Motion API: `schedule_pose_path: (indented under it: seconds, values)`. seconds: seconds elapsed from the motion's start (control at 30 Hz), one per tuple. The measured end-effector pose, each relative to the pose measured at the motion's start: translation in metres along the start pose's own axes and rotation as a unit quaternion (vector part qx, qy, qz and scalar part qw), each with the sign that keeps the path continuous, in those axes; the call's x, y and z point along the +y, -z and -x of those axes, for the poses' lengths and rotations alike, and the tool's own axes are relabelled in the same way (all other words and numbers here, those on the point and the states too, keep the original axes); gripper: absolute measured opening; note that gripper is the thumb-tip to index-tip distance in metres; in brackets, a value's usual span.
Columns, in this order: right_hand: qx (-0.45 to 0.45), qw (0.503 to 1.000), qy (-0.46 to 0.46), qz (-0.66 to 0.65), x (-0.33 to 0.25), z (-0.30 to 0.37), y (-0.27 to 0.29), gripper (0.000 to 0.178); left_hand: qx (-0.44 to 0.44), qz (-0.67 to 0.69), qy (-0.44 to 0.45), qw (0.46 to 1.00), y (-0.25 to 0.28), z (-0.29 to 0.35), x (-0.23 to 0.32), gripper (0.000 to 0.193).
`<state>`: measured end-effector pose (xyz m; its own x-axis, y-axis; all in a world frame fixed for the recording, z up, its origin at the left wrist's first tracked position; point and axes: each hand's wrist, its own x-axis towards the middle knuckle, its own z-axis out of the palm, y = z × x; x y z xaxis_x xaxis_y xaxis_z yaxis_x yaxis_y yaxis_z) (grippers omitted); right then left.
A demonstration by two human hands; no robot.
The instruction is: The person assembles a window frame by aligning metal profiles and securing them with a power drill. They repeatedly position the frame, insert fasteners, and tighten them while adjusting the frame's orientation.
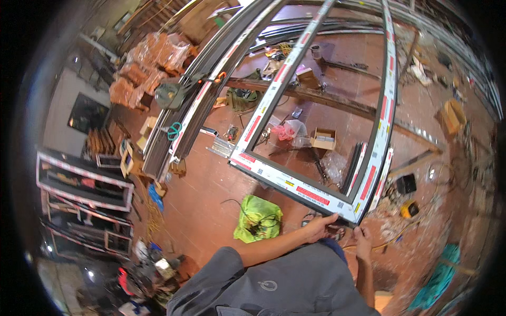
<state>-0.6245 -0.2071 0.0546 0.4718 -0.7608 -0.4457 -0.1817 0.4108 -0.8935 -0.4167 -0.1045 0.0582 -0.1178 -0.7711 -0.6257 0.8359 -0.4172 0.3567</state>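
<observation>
A large metal door or window frame (295, 185), covered in white protective film with red labels, stretches away from me, its near end just in front of my body. My left hand (319, 227) is closed on the near rail's lower edge, close to the right corner; some of its fingers are hidden under the rail. Just below that corner, my right hand (363, 243) has its fingers bent and pressed together, touching the frame's edge. Whatever lies between those fingers is too small to make out.
Long dark profiles (174, 124) lie at the left, with teal-handled scissors (174, 131) and a cap (169, 96) on them. A wooden beam (311, 95) crosses beneath the frame. A yellow-green bag (258, 218) and a small cardboard box (323, 139) sit on the tiled floor.
</observation>
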Motion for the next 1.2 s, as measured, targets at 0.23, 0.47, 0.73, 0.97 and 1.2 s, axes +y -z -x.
schedule_pose_path:
  seconds: [0.23, 0.47, 0.73, 0.97, 1.2]
  values:
    - [0.006, 0.999, -0.018, 0.029, 0.022, -0.012, 0.016, 0.022, 0.19, -0.244, -0.1, 0.946, 0.09, 0.035, 0.014, 0.039]
    - [0.015, 0.994, -0.082, 0.067, -0.016, 0.007, 0.016, 0.031, 0.285, -0.341, -0.078, 0.893, 0.185, 0.027, 0.0, 0.024]
    - [0.102, 0.89, -0.191, 0.401, 0.213, 0.179, 0.107, 0.043, 0.216, -0.439, 0.121, 0.864, 0.279, 0.024, -0.032, 0.029]
    - [-0.002, 0.856, -0.427, 0.292, 0.365, 0.292, 0.107, 0.05, 0.096, -0.763, 0.132, 0.626, 0.319, 0.018, -0.049, 0.025]
    - [0.03, 0.893, -0.392, 0.219, 0.366, 0.245, 0.185, 0.046, 0.305, -0.426, 0.091, 0.847, 0.176, -0.06, -0.069, 0.028]
